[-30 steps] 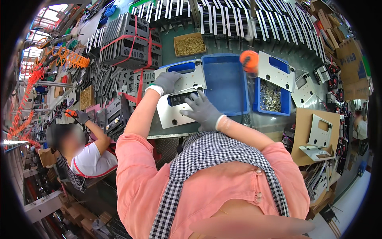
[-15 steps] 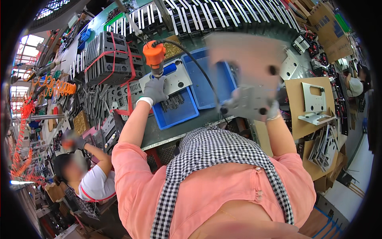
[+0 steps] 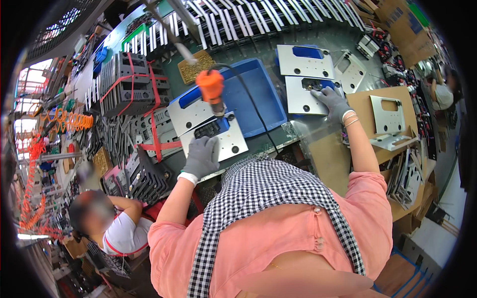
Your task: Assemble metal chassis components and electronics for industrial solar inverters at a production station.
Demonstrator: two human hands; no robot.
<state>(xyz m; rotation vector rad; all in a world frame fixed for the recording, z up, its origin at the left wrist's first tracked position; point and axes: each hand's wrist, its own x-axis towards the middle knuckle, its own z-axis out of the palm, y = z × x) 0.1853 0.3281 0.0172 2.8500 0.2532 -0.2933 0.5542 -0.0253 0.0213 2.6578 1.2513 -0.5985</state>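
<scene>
Both my hands wear grey gloves. My left hand [image 3: 201, 156] is curled over the near left corner of a silver metal bracket plate [image 3: 231, 141] that has a cut-out and round holes. Behind it lies a similar silver plate [image 3: 186, 116]; both cover the small bin on the left. An orange power screwdriver [image 3: 210, 87] hangs tip down just above these plates. On the right, my right hand [image 3: 334, 104] rests on another silver plate [image 3: 298, 99], with its fingers stretched over the cut-out. One more silver plate [image 3: 305, 62] lies just beyond.
A large blue bin [image 3: 251, 92] sits mid-bench. Red-strapped grey brackets [image 3: 129, 79] stand on the left. A tray of brass-coloured small parts [image 3: 196, 67] is farther back, near rows of metal strips [image 3: 278, 17]. Cardboard [image 3: 328, 159] lies at right. Another person [image 3: 126, 231] sits at left.
My right hand has gone from holding a blurred plate to resting on a plate on the bench. My left hand has left the screwdriver and moved nearer, onto a plate. The screwdriver has swung right.
</scene>
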